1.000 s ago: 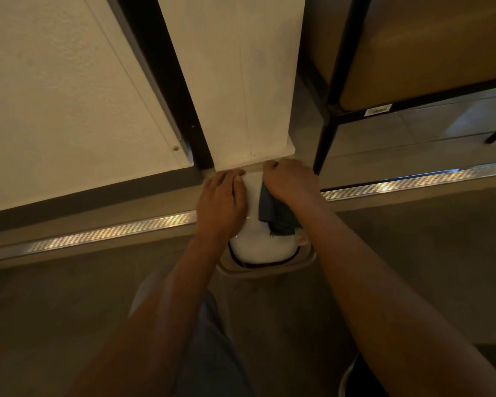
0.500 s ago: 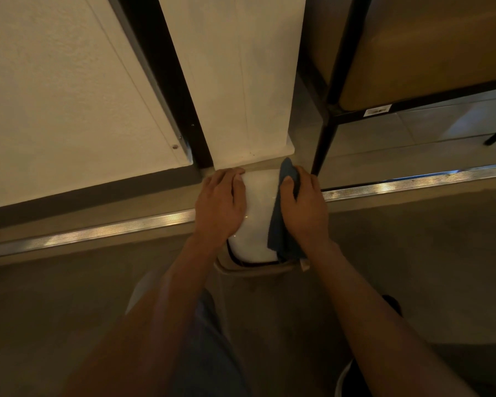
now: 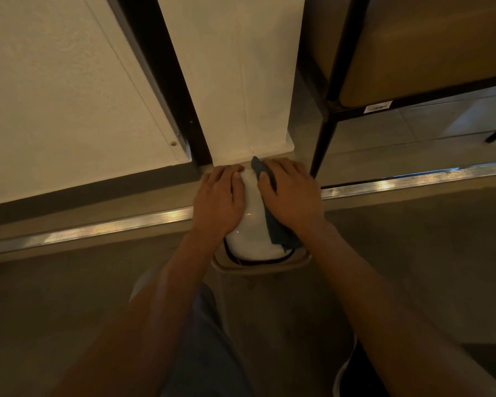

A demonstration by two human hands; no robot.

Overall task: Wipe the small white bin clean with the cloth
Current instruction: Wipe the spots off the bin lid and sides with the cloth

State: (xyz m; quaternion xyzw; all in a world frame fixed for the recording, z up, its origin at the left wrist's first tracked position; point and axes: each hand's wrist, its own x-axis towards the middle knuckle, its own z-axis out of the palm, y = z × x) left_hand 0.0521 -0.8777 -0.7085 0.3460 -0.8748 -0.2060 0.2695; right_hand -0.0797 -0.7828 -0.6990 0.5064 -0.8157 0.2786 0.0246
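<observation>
The light is dim and warm. A white wall (image 3: 63, 81) stands on the left, a black vertical frame (image 3: 161, 75) beside a white column (image 3: 241, 67). A shiny metal strip (image 3: 98, 227) crosses the grey floor (image 3: 55, 310). A black-legged seat (image 3: 413, 47) stands on the right.

The small white bin (image 3: 252, 224) looks like smooth, glossy plastic with light glints. The dark blue cloth (image 3: 278, 230) is soft, matt fabric. The ribbed metal floor strip (image 3: 98, 229) shines; the pale wall panel (image 3: 55, 81) is rough and matt.
</observation>
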